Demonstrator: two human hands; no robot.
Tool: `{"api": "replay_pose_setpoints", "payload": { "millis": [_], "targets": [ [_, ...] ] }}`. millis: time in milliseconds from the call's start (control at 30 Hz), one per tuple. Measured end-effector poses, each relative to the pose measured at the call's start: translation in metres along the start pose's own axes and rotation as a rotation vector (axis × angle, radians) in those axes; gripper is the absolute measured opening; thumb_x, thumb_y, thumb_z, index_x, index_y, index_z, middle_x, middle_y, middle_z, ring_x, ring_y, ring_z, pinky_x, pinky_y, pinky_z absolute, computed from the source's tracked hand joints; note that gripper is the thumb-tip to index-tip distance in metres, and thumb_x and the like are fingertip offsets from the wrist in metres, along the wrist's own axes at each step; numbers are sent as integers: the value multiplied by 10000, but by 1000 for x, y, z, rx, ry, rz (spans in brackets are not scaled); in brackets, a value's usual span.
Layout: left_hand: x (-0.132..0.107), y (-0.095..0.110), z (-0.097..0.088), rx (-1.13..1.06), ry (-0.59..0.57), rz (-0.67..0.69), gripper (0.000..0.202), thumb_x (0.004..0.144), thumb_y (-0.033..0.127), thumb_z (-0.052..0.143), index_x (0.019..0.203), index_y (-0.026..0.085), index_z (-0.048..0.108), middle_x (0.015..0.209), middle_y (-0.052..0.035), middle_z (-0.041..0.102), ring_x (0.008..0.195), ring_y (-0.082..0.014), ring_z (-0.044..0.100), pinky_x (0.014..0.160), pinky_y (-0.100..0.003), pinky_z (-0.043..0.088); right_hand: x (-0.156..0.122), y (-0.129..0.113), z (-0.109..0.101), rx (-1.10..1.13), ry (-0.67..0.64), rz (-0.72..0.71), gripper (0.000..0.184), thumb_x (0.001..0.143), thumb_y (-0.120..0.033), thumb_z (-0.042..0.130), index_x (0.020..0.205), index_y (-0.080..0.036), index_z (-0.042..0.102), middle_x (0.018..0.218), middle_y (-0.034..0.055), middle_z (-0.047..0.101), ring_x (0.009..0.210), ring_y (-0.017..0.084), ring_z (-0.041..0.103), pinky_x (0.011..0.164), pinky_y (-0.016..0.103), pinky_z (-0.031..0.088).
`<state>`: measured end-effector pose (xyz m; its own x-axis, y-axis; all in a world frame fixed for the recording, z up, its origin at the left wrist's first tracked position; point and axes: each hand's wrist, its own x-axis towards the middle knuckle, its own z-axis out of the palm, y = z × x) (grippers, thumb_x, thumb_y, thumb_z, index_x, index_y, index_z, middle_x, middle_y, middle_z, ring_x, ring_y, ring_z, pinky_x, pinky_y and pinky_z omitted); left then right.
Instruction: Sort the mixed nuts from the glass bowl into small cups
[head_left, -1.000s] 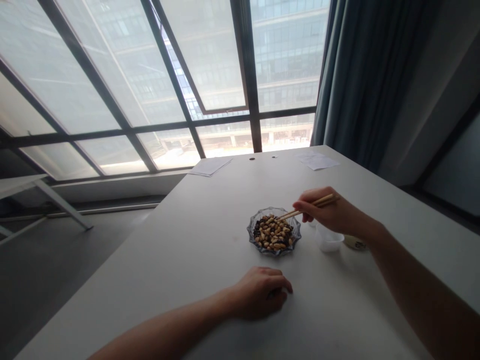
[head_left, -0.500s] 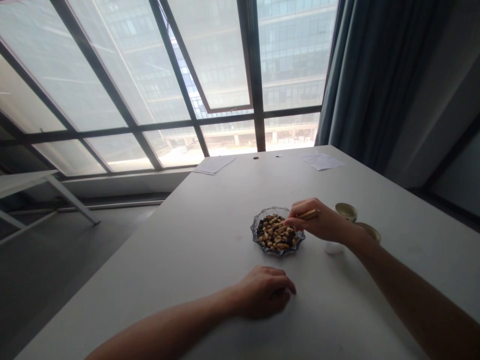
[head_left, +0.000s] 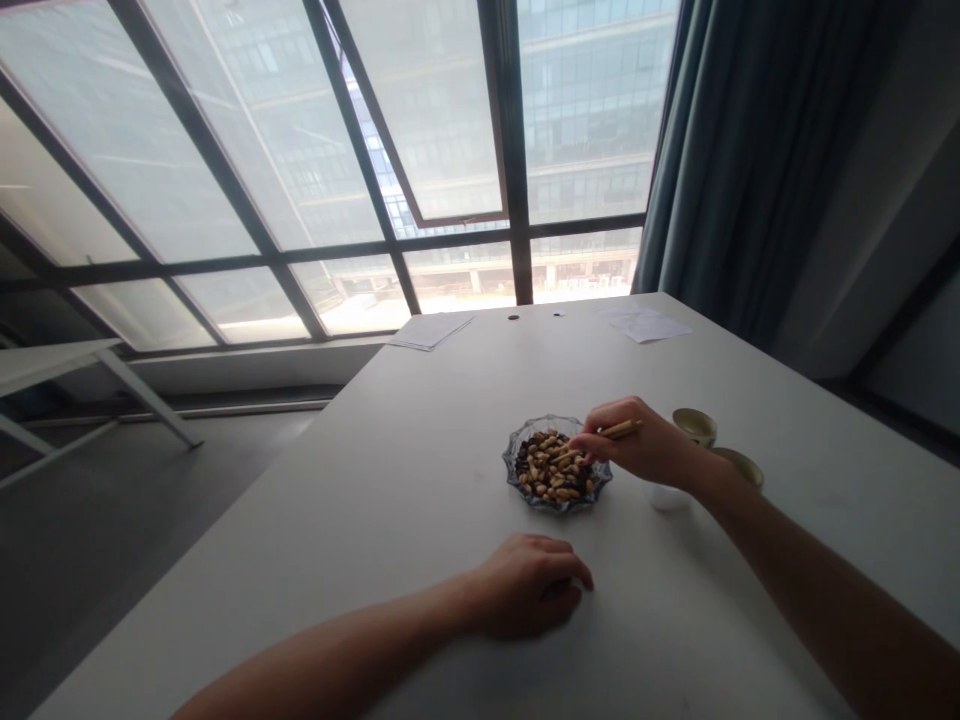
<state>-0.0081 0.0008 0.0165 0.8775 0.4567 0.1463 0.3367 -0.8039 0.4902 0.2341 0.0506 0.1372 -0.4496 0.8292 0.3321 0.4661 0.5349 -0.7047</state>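
Observation:
A ribbed glass dish (head_left: 559, 504) sits on the white table (head_left: 360, 500), heaped with brown nuts (head_left: 551, 468) and some darker ones. My right hand (head_left: 636, 442) hangs over the dish's right side, shut on wooden chopsticks (head_left: 622, 429). Their tips reach in among the nuts, though the hand hides most of their length. My left hand (head_left: 531, 586) rests on the tabletop in front of the dish with its fingers curled down, and no held object shows.
To the right stand a white cup (head_left: 668, 499) and two small cups (head_left: 694, 426) (head_left: 739, 467). Papers (head_left: 430, 332) (head_left: 645, 327) lie at the far edge, before tall windows (head_left: 420, 170) and a dark curtain (head_left: 720, 140). A second table (head_left: 45, 365) stands at left.
My right hand has come down and left, from above the dish's right rim to over the nuts, uncovering the small cups. The chopsticks now point deeper into the dish. My left hand has barely moved.

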Motion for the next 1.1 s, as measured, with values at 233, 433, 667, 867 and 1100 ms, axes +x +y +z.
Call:
{"api": "replay_pose_setpoints", "payload": {
  "millis": [233,433,667,867,1100],
  "targets": [
    [0,-1,1,-1,6,6,263,900,171,591,1119,232,724,946,-35,728,828,-164,690,834,-233,512,0,-4,1,-38,29,-17,538,927,-570,669,584,-156,647,603,56,701,553,168,639,550,263,443],
    [0,-1,2,-1,16,12,262,900,172,591,1120,231,721,949,-27,727,824,-161,683,832,-231,504,0,-3,2,-35,36,5,551,929,-576,665,567,-167,594,596,56,697,565,184,669,538,261,437],
    [0,-1,2,-4,23,14,261,899,164,589,1114,233,719,927,-21,716,814,-155,674,826,-225,500,0,-5,3,-48,34,0,523,921,-567,681,610,-148,662,604,56,696,561,166,622,557,268,442],
    [0,-1,3,-6,28,16,268,893,158,589,1114,234,721,929,-17,716,812,-153,674,823,-221,499,-1,-4,3,-4,27,-19,497,909,-578,692,721,-122,760,611,59,687,560,159,599,557,269,455],
    [0,-1,2,-8,28,13,259,894,165,593,1107,233,724,918,-15,714,805,-154,673,818,-225,499,-1,-4,6,-20,39,-67,524,921,-556,689,624,-124,694,600,47,655,553,138,561,535,256,415]
  ]
}}
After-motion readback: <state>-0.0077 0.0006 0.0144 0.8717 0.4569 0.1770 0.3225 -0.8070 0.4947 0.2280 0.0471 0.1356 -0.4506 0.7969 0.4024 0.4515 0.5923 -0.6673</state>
